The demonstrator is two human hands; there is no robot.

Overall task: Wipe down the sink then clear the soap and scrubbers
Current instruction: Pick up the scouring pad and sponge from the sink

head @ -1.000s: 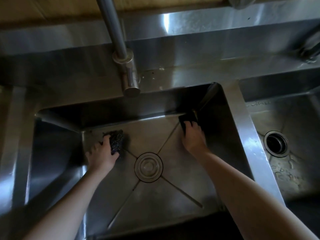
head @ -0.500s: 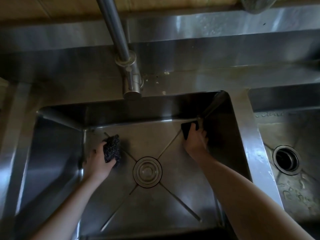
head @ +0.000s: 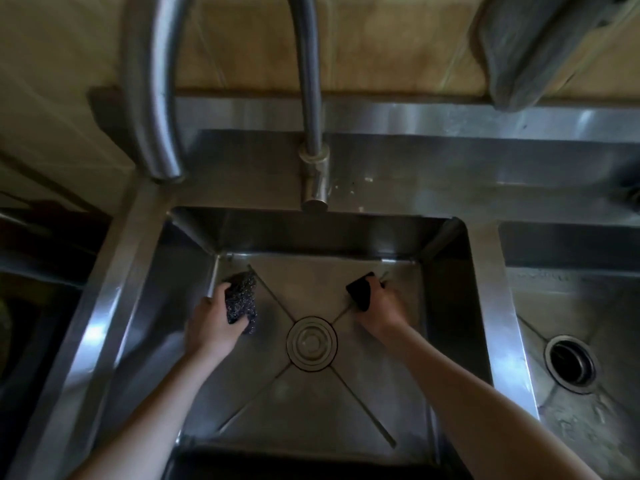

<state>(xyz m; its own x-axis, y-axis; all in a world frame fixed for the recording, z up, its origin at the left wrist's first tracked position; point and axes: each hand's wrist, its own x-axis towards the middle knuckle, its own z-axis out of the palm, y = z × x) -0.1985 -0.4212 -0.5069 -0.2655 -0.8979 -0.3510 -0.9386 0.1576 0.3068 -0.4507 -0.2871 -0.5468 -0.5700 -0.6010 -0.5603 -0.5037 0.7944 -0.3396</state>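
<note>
Both my hands are down in the steel sink [head: 446,306], near its far wall. My left hand [head: 213,320] grips a dark, speckled wire scrubber [head: 240,299] at the far left of the sink floor. My right hand [head: 379,308] holds a flat black sponge [head: 360,291] at the far right of the floor, lifted at an angle. The round drain cover [head: 311,342] lies between my two wrists. No soap is in view.
A curved steel faucet [head: 311,98] rises from the ledge behind the sink, its spout end [head: 162,161] hanging over the left rim. A second basin with an open drain hole [head: 569,363] lies to the right. A grey cloth [head: 530,46] hangs at top right.
My right hand has drawn the black sponge out of the far right corner, toward the drain. My left hand has tilted the wire scrubber up. The camera has pulled back and up.
</note>
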